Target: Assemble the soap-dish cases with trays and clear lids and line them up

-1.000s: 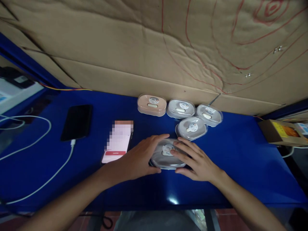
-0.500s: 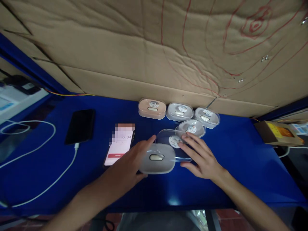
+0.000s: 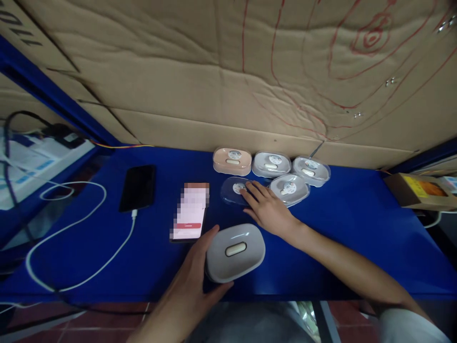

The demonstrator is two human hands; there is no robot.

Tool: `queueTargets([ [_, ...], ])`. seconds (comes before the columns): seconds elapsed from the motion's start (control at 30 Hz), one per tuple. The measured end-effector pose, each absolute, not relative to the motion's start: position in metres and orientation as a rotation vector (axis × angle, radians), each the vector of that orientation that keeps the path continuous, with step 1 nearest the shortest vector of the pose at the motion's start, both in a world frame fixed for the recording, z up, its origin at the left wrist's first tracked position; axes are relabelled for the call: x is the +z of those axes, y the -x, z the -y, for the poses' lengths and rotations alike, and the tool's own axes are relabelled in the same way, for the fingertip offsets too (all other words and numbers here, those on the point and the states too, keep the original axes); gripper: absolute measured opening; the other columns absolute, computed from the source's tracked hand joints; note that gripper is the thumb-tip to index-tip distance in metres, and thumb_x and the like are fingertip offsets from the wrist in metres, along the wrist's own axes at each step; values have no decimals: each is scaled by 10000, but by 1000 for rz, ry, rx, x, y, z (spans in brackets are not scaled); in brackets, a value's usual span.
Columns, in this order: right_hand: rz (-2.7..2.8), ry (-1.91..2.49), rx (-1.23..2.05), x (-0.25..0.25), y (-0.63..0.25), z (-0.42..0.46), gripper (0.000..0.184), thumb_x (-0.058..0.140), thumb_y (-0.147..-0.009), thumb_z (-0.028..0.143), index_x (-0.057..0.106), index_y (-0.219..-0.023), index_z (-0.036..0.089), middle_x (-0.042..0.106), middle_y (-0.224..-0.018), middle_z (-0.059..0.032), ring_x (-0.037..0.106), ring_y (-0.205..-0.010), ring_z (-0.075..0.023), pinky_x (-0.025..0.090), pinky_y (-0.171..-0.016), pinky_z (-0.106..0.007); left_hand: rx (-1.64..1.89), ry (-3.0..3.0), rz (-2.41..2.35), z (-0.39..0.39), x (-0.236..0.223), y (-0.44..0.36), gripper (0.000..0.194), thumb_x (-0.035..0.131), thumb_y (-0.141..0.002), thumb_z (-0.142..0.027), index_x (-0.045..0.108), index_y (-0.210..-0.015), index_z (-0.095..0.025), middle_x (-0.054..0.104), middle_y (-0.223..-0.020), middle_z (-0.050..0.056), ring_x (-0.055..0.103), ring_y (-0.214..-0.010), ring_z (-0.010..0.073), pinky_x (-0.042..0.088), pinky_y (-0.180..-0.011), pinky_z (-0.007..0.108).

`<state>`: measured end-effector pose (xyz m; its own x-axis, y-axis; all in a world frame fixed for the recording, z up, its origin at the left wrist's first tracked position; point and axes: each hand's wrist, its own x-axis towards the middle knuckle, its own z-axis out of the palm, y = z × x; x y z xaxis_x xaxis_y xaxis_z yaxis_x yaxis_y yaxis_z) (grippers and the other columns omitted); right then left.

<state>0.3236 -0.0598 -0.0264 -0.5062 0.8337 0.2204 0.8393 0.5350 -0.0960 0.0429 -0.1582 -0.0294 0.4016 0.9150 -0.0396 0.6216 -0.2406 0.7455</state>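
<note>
My left hand (image 3: 200,259) grips the left end of a grey oval plastic box (image 3: 237,269), thumb at the near side and fingers at the far side. A cream oblong piece is set in the middle of its top, and no clear cover is on it. Farther back, a clear plastic cover (image 3: 230,195) with a round white label lies on the blue table. My right hand (image 3: 269,209) is on the right part of that cover, fingertips over its label area and thumb by its near edge. Beside the right hand sits a grey covered box (image 3: 294,191).
Along the cardboard wall (image 3: 171,85) stand a peach covered box (image 3: 232,166) and two grey ones (image 3: 271,170). A lit phone (image 3: 191,212), a dark phone (image 3: 137,188) and its white cable (image 3: 119,255) lie leftward. A cardboard carton (image 3: 410,193) is at the right.
The clear cover has gone back and left, away from the grey box, with my right hand on it. My left hand has brought the grey box nearer and tilted it. The view has shifted slightly.
</note>
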Motion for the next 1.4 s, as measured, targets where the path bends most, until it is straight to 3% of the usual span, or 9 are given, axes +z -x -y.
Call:
queueTargets([
  [0.13, 2452, 1266, 150, -9, -333, 73, 501, 597, -1089, 331, 563, -1556, 152, 506, -1664, -229, 485, -1564, -372, 501, -1216, -611, 553, -1926, -1315, 158, -33, -47, 1050, 815, -903, -301, 168, -1720, -435, 452, -1718, 140, 520, -1533, 426, 536, -1178, 666],
  [0.23, 2422, 1056, 265, 10, -341, 98, 404, 544, -1120, 377, 642, -1474, 208, 574, -1616, -161, 528, -1525, -307, 503, -1221, -546, 557, -1930, -1318, 155, -35, -48, 1022, 804, -911, -313, 178, -1711, -426, 450, -1718, 143, 525, -1531, 416, 543, -1171, 657],
  [0.4, 2604, 888, 273, 5, -347, 137, 588, 612, -1037, 653, 673, -1418, 209, 607, -1585, -142, 482, -1545, -325, 404, -1281, -557, 549, -1968, -1281, 151, -33, -58, 952, 776, -938, -349, 191, -1685, -424, 437, -1726, 136, 505, -1549, 405, 539, -1178, 640],
  [0.57, 2571, 919, 271, -15, -349, 145, 417, 625, -1086, 489, 674, -1381, 199, 693, -1465, -123, 571, -1451, -264, 361, -1288, -501, 558, -1922, -1232, 150, -34, -70, 988, 787, -930, -334, 155, -1680, -450, 420, -1732, 124, 503, -1552, 394, 523, -1198, 635],
  [0.77, 2571, 909, 278, -20, -344, 147, 487, 603, -1096, 505, 624, -1444, 165, 735, -1389, -114, 601, -1391, -243, 332, -1278, -487, 649, -1884, -1220, 157, -48, -69, 1111, 832, -888, -280, 119, -1723, -442, 333, -1788, 114, 393, -1619, 404, 453, -1255, 641],
  [0.9, 2560, 884, 244, -20, -343, 150, 475, 600, -1093, 527, 665, -1386, 159, 762, -1322, -118, 622, -1353, -253, 356, -1255, -499, 655, -1838, -1226, 167, -60, -68, 1157, 852, -875, -286, 90, -1737, -412, 334, -1785, 142, 403, -1612, 410, 448, -1248, 660],
  [1.0, 2451, 900, 258, -15, -345, 150, 422, 555, -1119, 493, 697, -1314, 147, 781, -1227, -125, 677, -1245, -248, 463, -1163, -466, 682, -1797, -1298, 176, -64, -64, 1126, 832, -897, -327, 89, -1743, -360, 388, -1746, 183, 471, -1566, 425, 479, -1212, 667],
  [1.13, 2285, 1018, 241, -7, -342, 145, 344, 522, -1143, 390, 699, -1300, 141, 777, -1175, -126, 713, -1143, -239, 562, -975, -386, 757, -1878, -1360, 192, -60, -50, 975, 766, -934, -307, 202, -1730, -327, 479, -1682, 184, 492, -1539, 442, 464, -1205, 668],
  [1.4, 2429, 1066, -110, -21, -320, 129, 309, 616, -1107, 370, 742, -1217, 111, 800, -1152, -109, 729, -1058, -249, 529, -923, -392, 875, -1553, -1255, 225, -43, -36, 769, 813, -842, -306, 560, -1567, -344, 566, -1603, 146, 518, -1473, 469, 373, -1252, 656],
])
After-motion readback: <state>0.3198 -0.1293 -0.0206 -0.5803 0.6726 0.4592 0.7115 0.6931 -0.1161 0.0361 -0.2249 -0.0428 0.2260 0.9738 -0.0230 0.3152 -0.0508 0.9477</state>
